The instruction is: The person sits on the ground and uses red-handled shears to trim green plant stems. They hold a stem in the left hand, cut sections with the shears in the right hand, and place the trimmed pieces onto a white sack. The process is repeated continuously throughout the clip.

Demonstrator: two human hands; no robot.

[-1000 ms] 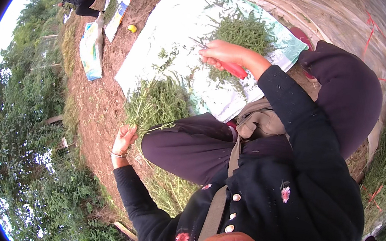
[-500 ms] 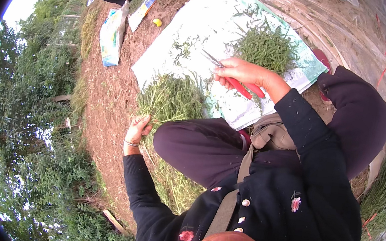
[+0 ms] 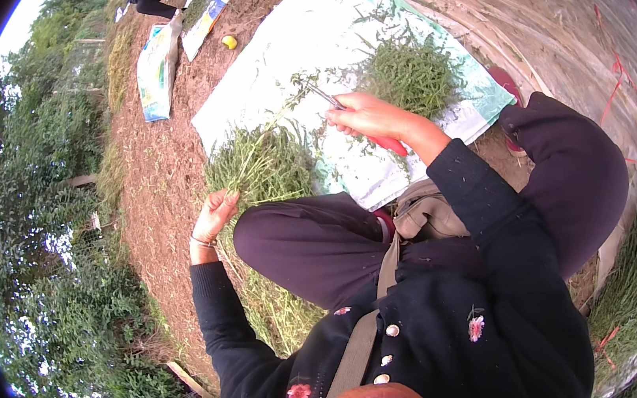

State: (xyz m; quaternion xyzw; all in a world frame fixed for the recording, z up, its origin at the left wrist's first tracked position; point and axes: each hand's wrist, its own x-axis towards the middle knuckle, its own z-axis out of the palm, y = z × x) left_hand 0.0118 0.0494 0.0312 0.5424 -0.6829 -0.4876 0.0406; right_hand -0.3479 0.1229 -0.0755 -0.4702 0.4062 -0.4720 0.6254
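Over a white sheet (image 3: 278, 43), stems (image 3: 272, 120) and red shears (image 3: 334, 101) slant toward each other.
Pinched at one end in the left hand (image 3: 215, 214), the stems run up and rightward, leafy tips (image 3: 298, 89) near the blades (image 3: 322, 94); the right hand (image 3: 368, 116), closed round the shears, points them up-left, handles (image 3: 390, 145) down-right.

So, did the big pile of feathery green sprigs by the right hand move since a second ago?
No. The feathery green pile sits in about the same spot on the white-and-green sheet; the camera view shifted.

Leafy heap (image 3: 279, 164) between left hand (image 3: 215, 215) and sheet (image 3: 261, 73)
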